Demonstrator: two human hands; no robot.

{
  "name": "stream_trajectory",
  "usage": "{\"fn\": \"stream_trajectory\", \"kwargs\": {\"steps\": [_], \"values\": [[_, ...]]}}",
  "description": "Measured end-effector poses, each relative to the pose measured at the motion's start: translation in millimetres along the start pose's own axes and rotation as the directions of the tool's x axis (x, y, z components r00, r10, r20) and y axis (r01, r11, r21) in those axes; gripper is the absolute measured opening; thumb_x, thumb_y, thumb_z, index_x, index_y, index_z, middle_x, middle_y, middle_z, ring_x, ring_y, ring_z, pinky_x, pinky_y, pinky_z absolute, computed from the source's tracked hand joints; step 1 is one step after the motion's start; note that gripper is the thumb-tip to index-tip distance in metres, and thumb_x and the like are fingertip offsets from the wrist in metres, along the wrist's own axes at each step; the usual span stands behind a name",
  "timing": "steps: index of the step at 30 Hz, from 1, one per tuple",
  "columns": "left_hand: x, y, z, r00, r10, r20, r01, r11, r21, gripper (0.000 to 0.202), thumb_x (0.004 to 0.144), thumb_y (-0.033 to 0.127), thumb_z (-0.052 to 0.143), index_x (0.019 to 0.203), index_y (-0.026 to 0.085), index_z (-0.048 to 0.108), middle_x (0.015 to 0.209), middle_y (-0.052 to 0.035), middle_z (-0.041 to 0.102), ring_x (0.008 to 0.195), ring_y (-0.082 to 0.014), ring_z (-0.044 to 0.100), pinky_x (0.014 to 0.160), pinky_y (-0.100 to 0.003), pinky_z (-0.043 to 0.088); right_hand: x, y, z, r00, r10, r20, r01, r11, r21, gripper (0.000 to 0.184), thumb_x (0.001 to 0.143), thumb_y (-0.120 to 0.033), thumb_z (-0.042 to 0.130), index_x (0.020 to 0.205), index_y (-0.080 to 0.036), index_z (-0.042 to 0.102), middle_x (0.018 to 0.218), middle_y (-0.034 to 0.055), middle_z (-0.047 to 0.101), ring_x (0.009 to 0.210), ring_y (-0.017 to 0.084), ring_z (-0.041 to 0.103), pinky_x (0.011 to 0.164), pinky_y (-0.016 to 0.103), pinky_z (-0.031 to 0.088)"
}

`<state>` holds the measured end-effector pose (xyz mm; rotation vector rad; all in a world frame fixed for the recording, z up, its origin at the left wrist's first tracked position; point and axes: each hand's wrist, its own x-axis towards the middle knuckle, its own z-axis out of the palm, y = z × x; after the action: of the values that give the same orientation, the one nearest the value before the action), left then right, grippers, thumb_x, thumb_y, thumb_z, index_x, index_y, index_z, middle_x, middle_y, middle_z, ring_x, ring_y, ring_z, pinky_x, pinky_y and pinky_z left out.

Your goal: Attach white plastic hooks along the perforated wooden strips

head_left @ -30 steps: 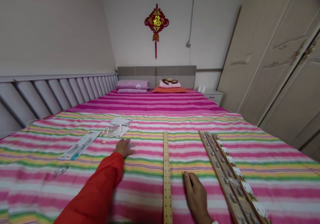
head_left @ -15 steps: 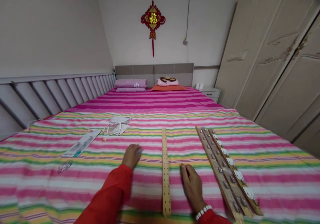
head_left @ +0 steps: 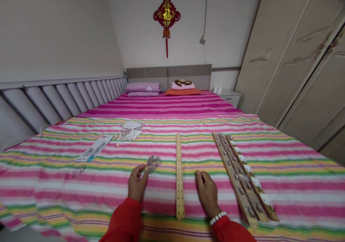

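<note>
My left hand point(head_left: 138, 184) pinches a small clear plastic bag point(head_left: 154, 163) by its near edge, above the striped cloth. Between my hands lies a narrow light-wood strip point(head_left: 179, 177) with rows of small holes, pointing away from me. To the right of it my right hand point(head_left: 207, 191) is closed, thumb against curled fingers. Whether anything is inside that hand is hidden. Farther right are several wooden strips point(head_left: 234, 175) side by side, bearing small metal pieces. The outermost one carries a row of white pieces point(head_left: 255, 182).
At the left on the bedspread point(head_left: 88, 199) lie a long clear package point(head_left: 95, 148), a small wire tangle point(head_left: 79, 170) and a pile of white cards and packets point(head_left: 130, 131). Folded bedding point(head_left: 143, 88) is by the headboard. A bed rail point(head_left: 64, 91) runs along the left, a wardrobe point(head_left: 304, 69) along the right.
The clear bag, mostly hidden behind my left fingers before, now sticks out past the fingertips. My left hand has come slightly nearer to me. My right hand stays closed in about the same place.
</note>
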<state>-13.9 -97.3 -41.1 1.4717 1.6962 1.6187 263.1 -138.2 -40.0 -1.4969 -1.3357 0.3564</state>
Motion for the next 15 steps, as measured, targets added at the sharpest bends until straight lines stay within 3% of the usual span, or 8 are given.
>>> {"fn": "stream_trajectory", "kwargs": {"steps": [4,10,15], "values": [[-5.3,0.7,-0.6,0.997,-0.063,0.032,0.064,0.997,-0.033,0.038,0.062,0.047,0.068,0.085,0.017,0.066,0.089,-0.0078,0.065,0.084,-0.0231,0.063,0.068,-0.034,0.053,-0.2,-0.9,-0.9,1.0,-0.013,-0.01,0.013,1.0,0.001,0.041,0.092,-0.051,0.037,0.064,-0.022,0.042,0.061,-0.0004,0.051,0.058,0.016,0.045,0.057,0.028,0.033],[-14.7,8.5,5.0,0.999,0.037,0.009,-0.037,0.997,0.074,0.034,0.067,0.047,0.065,0.085,0.017,0.068,0.083,-0.0058,0.06,0.07,-0.018,0.058,0.065,-0.032,0.052,-0.4,-1.0,-1.6,1.0,-0.013,-0.004,0.013,1.0,-0.004,0.044,0.091,-0.056,0.036,0.063,-0.022,0.044,0.06,-0.0006,0.05,0.058,0.016,0.045,0.058,0.028,0.033],[-12.9,11.6,10.3,0.999,0.024,0.039,-0.029,0.992,0.12,0.029,0.072,0.045,0.061,0.081,0.018,0.068,0.079,-0.0061,0.064,0.069,-0.0181,0.059,0.066,-0.031,0.051,-0.4,-0.2,-1.5,1.0,-0.015,-0.008,0.015,1.0,-0.004,0.044,0.091,-0.055,0.035,0.063,-0.022,0.045,0.061,-0.0003,0.051,0.059,0.016,0.045,0.058,0.028,0.033]]}}
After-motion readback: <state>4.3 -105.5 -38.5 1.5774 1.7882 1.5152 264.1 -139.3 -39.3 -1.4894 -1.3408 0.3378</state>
